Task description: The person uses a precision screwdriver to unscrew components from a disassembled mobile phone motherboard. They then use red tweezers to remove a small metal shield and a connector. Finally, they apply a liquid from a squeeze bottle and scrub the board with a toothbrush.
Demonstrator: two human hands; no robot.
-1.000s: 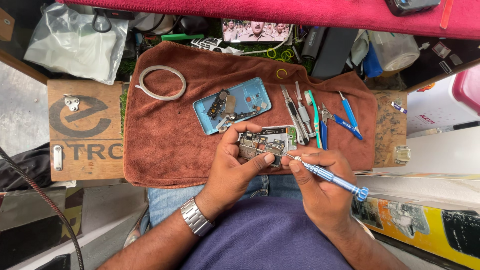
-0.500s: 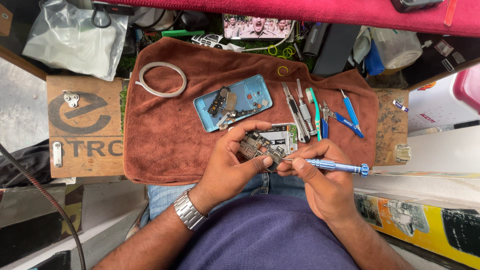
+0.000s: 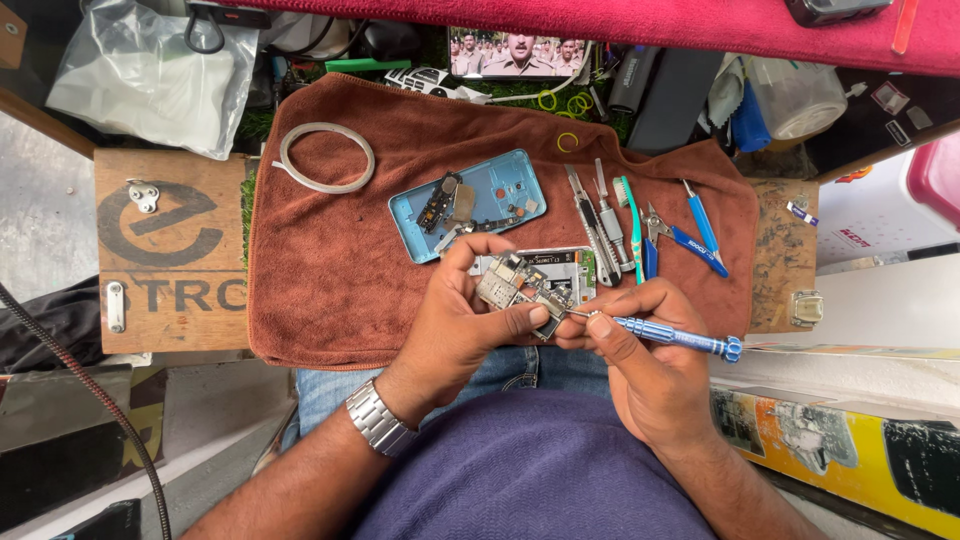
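My left hand (image 3: 455,330) grips a small phone circuit board (image 3: 520,288) over the front edge of a brown towel (image 3: 330,270). My right hand (image 3: 640,370) holds a blue precision screwdriver (image 3: 675,336) level, its tip touching the board's right end. Under the board lies an opened phone frame (image 3: 575,265). A light blue phone back cover (image 3: 470,200) with loose small parts in it rests just beyond my left hand. A metal watch sits on my left wrist.
Tweezers, a green toothbrush (image 3: 632,220), blue-handled pliers (image 3: 690,242) and another blue tool lie on the towel's right side. A ring of tape (image 3: 325,158) lies at its left. A wooden board (image 3: 170,250), a plastic bag (image 3: 150,70) and clutter surround the towel.
The screwdriver has swung from slanting down-right to nearly level, and its tip has stayed at the board. My left hand has turned the board slightly.
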